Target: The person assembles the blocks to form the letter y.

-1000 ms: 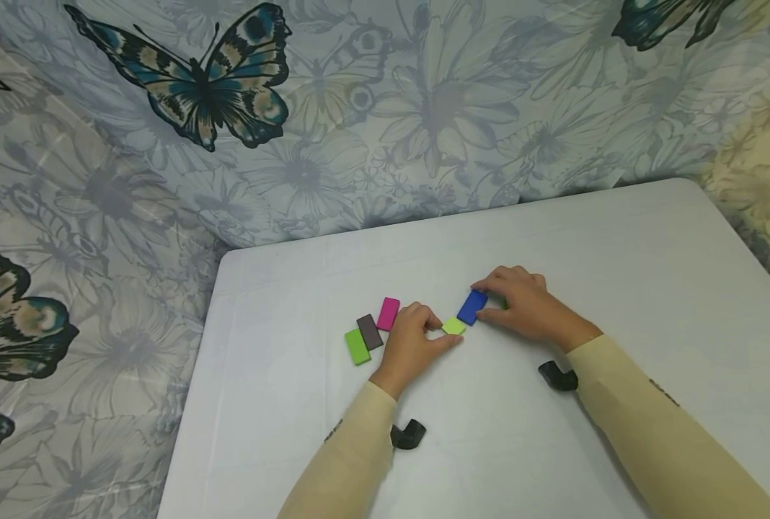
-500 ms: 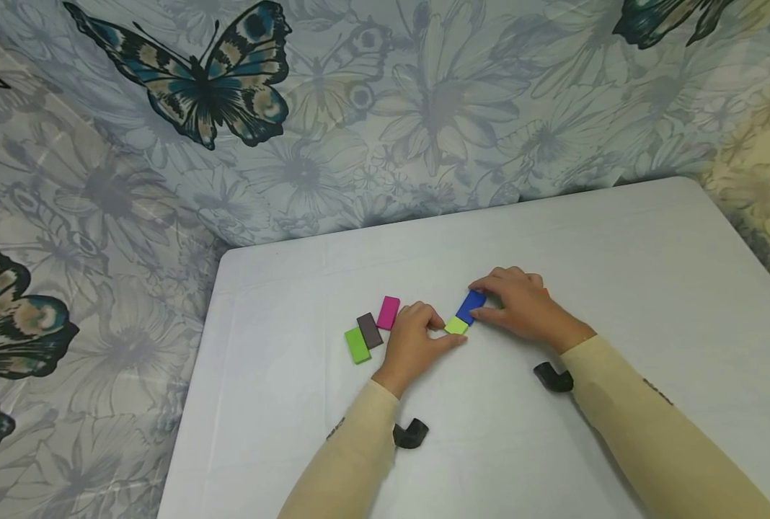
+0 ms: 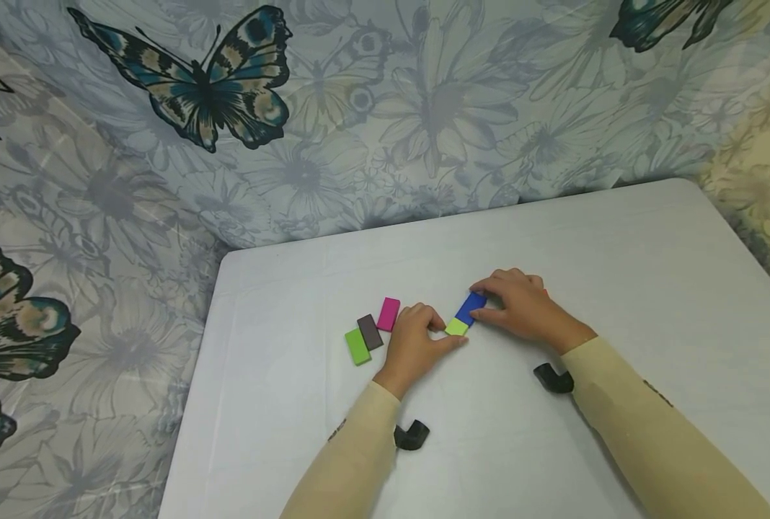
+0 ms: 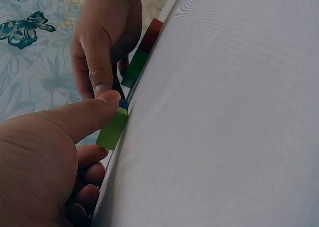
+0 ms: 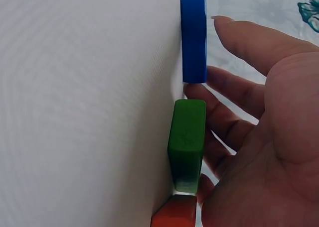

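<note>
My left hand (image 3: 417, 342) pinches a yellow-green block (image 3: 457, 326) between thumb and index finger, close over the table. Against its far end lies a blue block (image 3: 471, 308), the two making one slanted line. Around the blue block are the curled thumb and index finger of my right hand (image 3: 521, 306), the thumb right at its side edge. In the right wrist view, a green block (image 5: 187, 142) and an orange-red block (image 5: 175, 212) stand beside the right palm, beyond the blue block's end. The right hand almost fully hides both in the head view.
Left of my left hand lie a pink block (image 3: 388, 314), a dark grey block (image 3: 370, 332) and a bright green block (image 3: 357, 347), stepped diagonally on the white table (image 3: 281, 404). Butterfly-patterned fabric (image 3: 333, 144) rises behind the table edge. Black curved pieces (image 3: 554, 378) stick out at both wrists.
Over the last second the right hand has brought the blue block slightly left and down, and the yellow-green block has shifted slightly right. Their ends now line up. Little differs from half a second ago.
</note>
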